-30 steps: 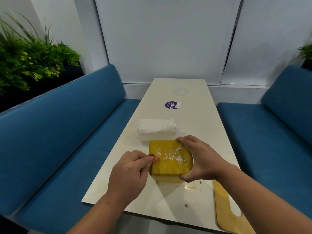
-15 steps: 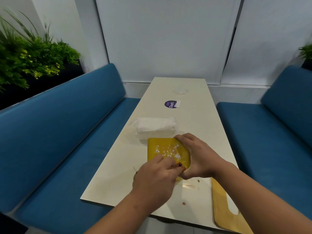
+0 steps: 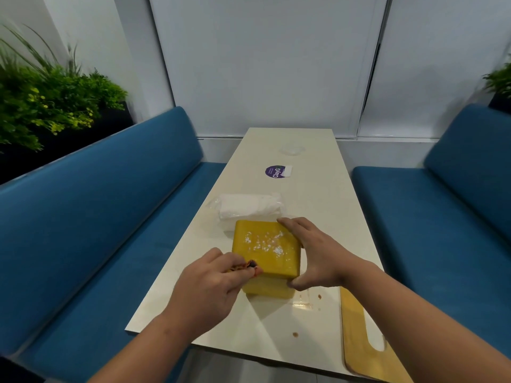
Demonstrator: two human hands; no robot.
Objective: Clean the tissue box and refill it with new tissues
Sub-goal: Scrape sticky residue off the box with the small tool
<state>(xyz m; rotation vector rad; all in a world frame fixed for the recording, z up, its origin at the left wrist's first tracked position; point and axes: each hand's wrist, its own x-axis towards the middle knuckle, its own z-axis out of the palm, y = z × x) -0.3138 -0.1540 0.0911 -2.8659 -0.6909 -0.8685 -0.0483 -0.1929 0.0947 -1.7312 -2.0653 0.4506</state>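
A yellow tissue box [image 3: 265, 250] stands on the white table [image 3: 318, 211], its upper face speckled with white residue. My right hand [image 3: 315, 252] grips the box on its right side, fingers over the far corner and thumb at the near corner. My left hand [image 3: 210, 288] pinches a small orange and dark cloth [image 3: 247, 266] against the box's near left edge. Just behind the box lies a pack of white tissues in clear plastic [image 3: 249, 207].
A yellow wooden lid with a slot [image 3: 359, 338] lies at the table's near right edge. Farther back are a purple round sticker [image 3: 275, 171] and a faint clear disc [image 3: 291, 149]. Small brown spots mark the table near the box. Blue benches flank the table; plants stand at left.
My left hand with the cloth swept from the box's left edge across its near side to the right, then came back to the near left edge. The right hand kept its hold.
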